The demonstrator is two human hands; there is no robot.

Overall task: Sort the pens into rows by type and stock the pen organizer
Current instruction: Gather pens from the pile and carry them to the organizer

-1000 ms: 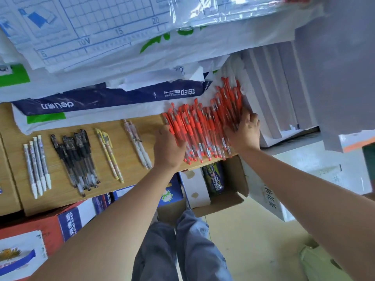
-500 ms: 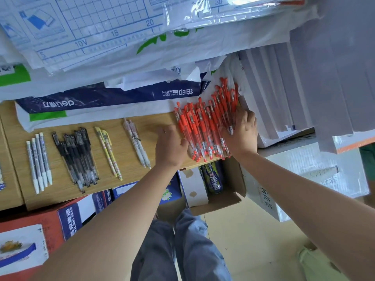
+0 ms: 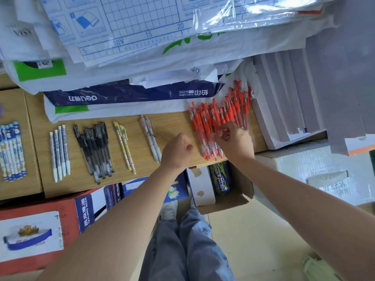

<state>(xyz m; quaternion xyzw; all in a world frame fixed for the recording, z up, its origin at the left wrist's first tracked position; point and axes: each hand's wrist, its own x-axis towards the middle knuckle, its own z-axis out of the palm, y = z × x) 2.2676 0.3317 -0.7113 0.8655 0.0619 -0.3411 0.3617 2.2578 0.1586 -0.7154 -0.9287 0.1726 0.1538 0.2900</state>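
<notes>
On worktop (image 3: 172, 122): red pens (image 3: 205, 122) side by side, long axes near-to-far, clip ends far.
Right hand (image 3: 236, 144) pinches them; left hand (image 3: 176, 152) curled, empty; cardboard box (image 3: 225, 205) below holds a can (image 3: 221, 179).

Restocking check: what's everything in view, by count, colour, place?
red pens: large pile, red, board's right end
black pens: bunch, black, left of middle
white pens: four, white, board's left
yellow pens: two, yellow, middle
clear pens: about three, clear, beside yellow
blue patterned pens: row, blue, far left
wooden board: one, tan
deli paper pack: one, navy, behind
can: one, blue-yellow, box below
left hand: curled, beside red pens
right hand: pinches red pens
</notes>
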